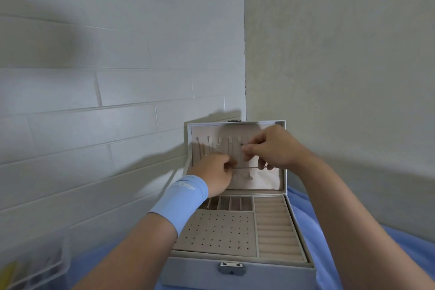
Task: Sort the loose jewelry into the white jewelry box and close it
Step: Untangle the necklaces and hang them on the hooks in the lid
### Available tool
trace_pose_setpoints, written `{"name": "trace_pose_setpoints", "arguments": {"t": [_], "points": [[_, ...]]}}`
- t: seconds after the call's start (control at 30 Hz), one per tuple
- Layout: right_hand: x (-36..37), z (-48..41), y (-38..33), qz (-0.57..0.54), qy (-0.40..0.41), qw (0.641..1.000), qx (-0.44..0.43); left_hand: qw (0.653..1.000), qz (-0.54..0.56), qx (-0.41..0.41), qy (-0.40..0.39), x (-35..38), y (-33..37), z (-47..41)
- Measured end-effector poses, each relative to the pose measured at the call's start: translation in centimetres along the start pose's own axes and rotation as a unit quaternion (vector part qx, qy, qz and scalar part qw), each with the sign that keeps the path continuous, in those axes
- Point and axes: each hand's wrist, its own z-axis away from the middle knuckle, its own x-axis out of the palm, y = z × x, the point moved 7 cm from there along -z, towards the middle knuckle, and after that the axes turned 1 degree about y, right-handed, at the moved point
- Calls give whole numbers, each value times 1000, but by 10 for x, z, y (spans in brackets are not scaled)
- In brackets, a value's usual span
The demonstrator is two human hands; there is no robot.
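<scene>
Where a brick-patterned wall [117, 87] meets a plain one, the white box [200, 273] stands open on smooth blue cloth [303, 216]. White lettering on the blue wristband [181, 202] is blurred and unreadable. At the beige padded lid [259, 182], the left hand [215, 175] and right hand [273, 148] pinch a thin chain [247, 167] with curled fingers, so that it is taut between them.

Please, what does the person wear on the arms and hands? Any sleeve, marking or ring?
A light blue wristband with white lettering, too blurred to read, sits on the left wrist. The right arm is bare. The left hand and right hand have no gloves; no ring or watch shows.
</scene>
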Motion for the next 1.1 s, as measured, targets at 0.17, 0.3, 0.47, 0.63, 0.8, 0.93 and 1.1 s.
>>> {"name": "trace_pose_setpoints", "arguments": {"t": [0.17, 0.3, 0.47, 0.63, 0.8, 0.93, 1.1], "points": [[-6, -1, -4, 0, 77, 997, -27, 994, -110, 10, -19, 6, 5, -2], [3, -5, 3, 8, 73, 997, -24, 993, -120, 14, -16, 3, 8, -4], [25, -7, 18, 118, -35, 992, 3, 996, -93, -1, -15, 2, 2, -4], [33, -6, 21, 159, -76, 984, 12, 997, -77, -3, -15, 2, 0, -3], [36, -3, 18, 175, -87, 980, 20, 997, -74, -2, -34, -2, 1, 1], [35, 5, 3, 188, -63, 980, 15, 997, -65, 7, -45, -12, 4, 10], [39, 33, -34, 168, -77, 983, -9, 999, -24, 21, -32, -37, 3, 46]]}}
